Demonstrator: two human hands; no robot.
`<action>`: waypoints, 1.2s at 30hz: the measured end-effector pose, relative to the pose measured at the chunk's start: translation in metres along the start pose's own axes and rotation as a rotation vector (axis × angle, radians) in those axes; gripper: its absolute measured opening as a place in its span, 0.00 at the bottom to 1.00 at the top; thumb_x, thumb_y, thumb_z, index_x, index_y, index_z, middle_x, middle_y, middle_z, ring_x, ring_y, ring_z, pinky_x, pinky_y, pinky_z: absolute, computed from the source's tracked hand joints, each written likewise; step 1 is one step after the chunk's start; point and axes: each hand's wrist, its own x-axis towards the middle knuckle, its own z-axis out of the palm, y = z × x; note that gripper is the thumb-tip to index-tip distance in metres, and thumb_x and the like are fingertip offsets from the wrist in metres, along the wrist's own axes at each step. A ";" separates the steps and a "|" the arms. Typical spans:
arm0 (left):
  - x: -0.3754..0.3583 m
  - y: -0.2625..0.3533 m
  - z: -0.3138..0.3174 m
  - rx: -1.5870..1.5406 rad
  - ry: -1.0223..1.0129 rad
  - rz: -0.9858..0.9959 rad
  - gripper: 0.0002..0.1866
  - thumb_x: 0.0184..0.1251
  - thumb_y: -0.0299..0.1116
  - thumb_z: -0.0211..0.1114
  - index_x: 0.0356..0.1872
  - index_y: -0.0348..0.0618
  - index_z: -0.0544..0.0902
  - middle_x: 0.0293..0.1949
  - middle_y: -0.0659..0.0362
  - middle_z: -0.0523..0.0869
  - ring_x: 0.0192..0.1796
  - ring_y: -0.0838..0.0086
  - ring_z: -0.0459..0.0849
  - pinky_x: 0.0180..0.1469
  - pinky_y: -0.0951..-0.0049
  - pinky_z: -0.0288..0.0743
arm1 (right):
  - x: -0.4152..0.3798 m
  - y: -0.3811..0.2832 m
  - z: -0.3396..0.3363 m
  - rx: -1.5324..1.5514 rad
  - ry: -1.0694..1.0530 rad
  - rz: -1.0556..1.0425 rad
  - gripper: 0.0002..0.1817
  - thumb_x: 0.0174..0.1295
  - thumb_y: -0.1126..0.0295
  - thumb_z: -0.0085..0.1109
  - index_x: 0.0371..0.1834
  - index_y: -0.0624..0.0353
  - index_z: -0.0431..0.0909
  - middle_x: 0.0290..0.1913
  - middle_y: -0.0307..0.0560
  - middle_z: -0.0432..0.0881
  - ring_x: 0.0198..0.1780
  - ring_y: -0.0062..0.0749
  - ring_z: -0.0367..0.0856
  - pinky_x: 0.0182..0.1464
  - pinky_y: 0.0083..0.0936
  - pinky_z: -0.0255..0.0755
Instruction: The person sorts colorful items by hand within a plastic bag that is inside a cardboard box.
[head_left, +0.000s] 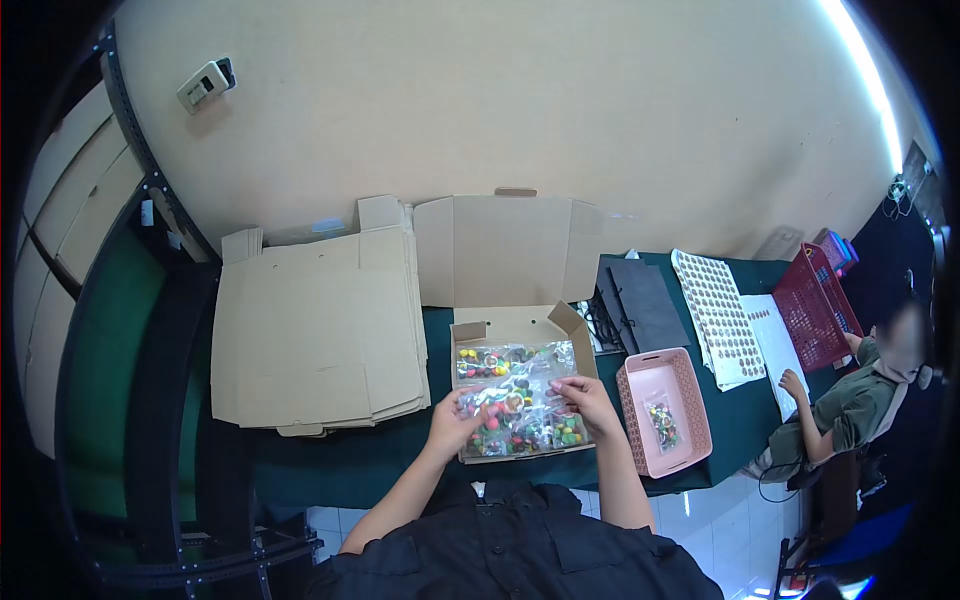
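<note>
Clear plastic is slippery — the little bag [510,402] of bright beads could slide out and spill. The left hand [455,422] pinches one end and the right hand [585,395] pinches the other, just over the open cardboard box [520,325] full of more bags. If a bag tears, beads might roll off the green tabletop [350,460]. A pink basket [690,405] sits close on the right, and flat cardboard sheets [315,330] lie on the left — both leave little room. Another person [850,405] works far off.
</note>
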 end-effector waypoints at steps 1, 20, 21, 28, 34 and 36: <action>0.005 -0.003 -0.004 -0.110 0.064 0.021 0.19 0.56 0.26 0.65 0.49 0.32 0.73 0.40 0.55 0.82 0.40 0.78 0.81 0.41 0.81 0.74 | 0.001 -0.003 -0.003 0.000 0.018 0.006 0.10 0.57 0.68 0.59 0.37 0.65 0.79 0.30 0.46 0.82 0.30 0.21 0.79 0.28 0.13 0.73; -0.017 -0.097 -0.001 0.911 -0.379 -0.101 0.27 0.60 0.46 0.56 0.53 0.33 0.72 0.61 0.35 0.60 0.64 0.47 0.59 0.65 0.60 0.53 | 0.135 0.100 0.028 0.082 0.380 -0.035 0.05 0.57 0.76 0.54 0.33 0.67 0.75 0.27 0.43 0.75 0.28 0.26 0.77 0.30 0.27 0.82; -0.020 -0.096 0.002 0.977 -0.408 -0.125 0.29 0.61 0.47 0.55 0.55 0.32 0.70 0.62 0.34 0.58 0.66 0.47 0.56 0.66 0.61 0.51 | 0.136 0.103 0.031 0.027 0.366 -0.029 0.05 0.57 0.77 0.53 0.32 0.68 0.75 0.28 0.44 0.76 0.29 0.26 0.78 0.29 0.27 0.82; -0.020 -0.092 0.003 1.036 -0.453 -0.180 0.29 0.62 0.48 0.52 0.56 0.32 0.69 0.64 0.32 0.52 0.66 0.43 0.52 0.67 0.59 0.47 | 0.115 0.093 0.044 -1.028 0.569 -0.426 0.21 0.46 0.66 0.65 0.44 0.63 0.74 0.39 0.58 0.73 0.42 0.54 0.73 0.45 0.36 0.68; -0.021 -0.095 0.000 0.986 -0.420 -0.163 0.28 0.62 0.46 0.52 0.53 0.30 0.71 0.63 0.33 0.55 0.66 0.44 0.54 0.67 0.60 0.49 | 0.085 0.064 0.015 -0.984 0.719 -0.459 0.19 0.50 0.68 0.60 0.46 0.61 0.72 0.41 0.57 0.71 0.47 0.50 0.69 0.50 0.38 0.64; -0.021 -0.097 -0.002 0.972 -0.409 -0.150 0.27 0.62 0.46 0.51 0.53 0.31 0.72 0.62 0.33 0.56 0.66 0.45 0.55 0.67 0.60 0.50 | 0.068 0.053 -0.014 -1.041 0.824 -0.493 0.16 0.52 0.71 0.57 0.45 0.61 0.72 0.41 0.56 0.71 0.47 0.50 0.68 0.50 0.39 0.62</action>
